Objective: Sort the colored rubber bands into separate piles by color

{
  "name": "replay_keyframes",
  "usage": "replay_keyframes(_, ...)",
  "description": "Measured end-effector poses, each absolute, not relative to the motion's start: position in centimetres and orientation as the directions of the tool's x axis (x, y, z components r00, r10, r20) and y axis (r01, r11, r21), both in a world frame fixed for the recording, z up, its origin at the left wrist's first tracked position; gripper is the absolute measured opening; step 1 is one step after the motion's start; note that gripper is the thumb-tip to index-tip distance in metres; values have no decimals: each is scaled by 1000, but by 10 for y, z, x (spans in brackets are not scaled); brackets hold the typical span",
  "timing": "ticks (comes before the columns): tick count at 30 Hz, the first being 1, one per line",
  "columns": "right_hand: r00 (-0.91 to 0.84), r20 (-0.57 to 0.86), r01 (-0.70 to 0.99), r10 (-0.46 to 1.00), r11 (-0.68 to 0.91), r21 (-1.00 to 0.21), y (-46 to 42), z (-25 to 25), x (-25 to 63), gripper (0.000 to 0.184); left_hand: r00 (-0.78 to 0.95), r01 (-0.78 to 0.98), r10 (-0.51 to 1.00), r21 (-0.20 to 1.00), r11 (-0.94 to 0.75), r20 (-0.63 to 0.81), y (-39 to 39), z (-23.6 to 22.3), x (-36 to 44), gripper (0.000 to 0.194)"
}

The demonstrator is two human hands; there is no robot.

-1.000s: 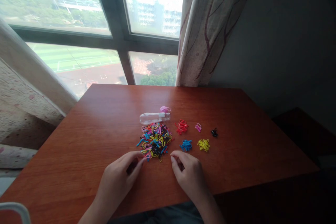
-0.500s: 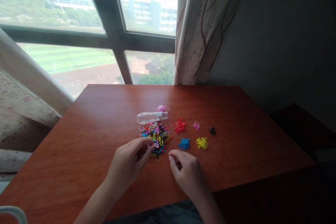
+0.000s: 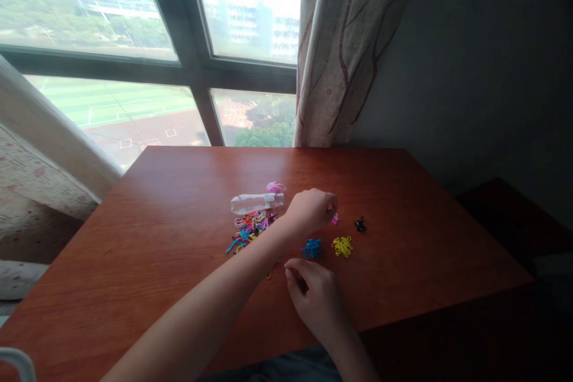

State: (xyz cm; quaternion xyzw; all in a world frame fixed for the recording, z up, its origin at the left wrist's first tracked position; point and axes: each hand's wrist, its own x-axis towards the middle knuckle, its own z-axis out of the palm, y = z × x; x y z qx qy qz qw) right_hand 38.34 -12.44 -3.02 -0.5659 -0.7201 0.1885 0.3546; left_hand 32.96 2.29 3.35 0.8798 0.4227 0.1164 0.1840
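My left hand [image 3: 311,210] is stretched across to the right, fingers curled down and closed over a small group of pink rubber bands [image 3: 335,219]. Whatever its fingertips hold is hidden. Its forearm covers part of the mixed heap of coloured rubber bands [image 3: 250,227], and the red group is out of sight behind the hand. Close to the front edge, my right hand [image 3: 316,289] rests on the table with thumb and forefinger closed together, nothing visible between them. Just beyond it lie blue rubber bands [image 3: 311,248] and yellow rubber bands [image 3: 342,246]. Black rubber bands [image 3: 360,224] sit farther right.
A clear plastic bottle [image 3: 255,203] lies on its side behind the heap, with a pink item [image 3: 274,187] behind its neck. The wooden table [image 3: 403,203] reaches to the window. A curtain [image 3: 331,71] hangs at its back, and a white curved object [image 3: 18,358] stands lower left.
My left hand has moved from the mixed heap, where it pinched a pink band, rightward to the pink group, turning its fingers down. My right hand has stayed nearly still.
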Motion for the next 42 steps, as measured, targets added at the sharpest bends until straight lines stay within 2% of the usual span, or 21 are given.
replay_keyframes(7,-97,309,666,946,293,-686,-125,-31,383,19,606,730,796,404,-551,-9,31,24,343,16)
replay_keyframes(12,-98,318,660,943,300,-688,-125,-30,383,19,585,728,811,429,-534,18,28,27,332,20)
replay_keyframes(20,-114,275,697,955,274,-663,-125,-30,382,18,533,670,839,548,-501,115,-22,40,253,22)
replay_keyframes(23,-135,256,726,957,272,-631,-126,-28,381,18,398,629,897,655,-419,191,-51,31,215,20)
replay_keyframes(26,-144,240,752,960,264,-604,-127,-27,379,16,305,619,928,695,-365,215,-77,16,185,19)
replay_keyframes(34,-127,215,784,968,231,-577,-128,-24,367,7,190,641,922,669,-376,337,-117,-13,154,14)
replay_keyframes(42,-105,167,813,980,181,-554,-132,-20,349,8,268,676,894,591,-439,358,-123,-21,158,15)
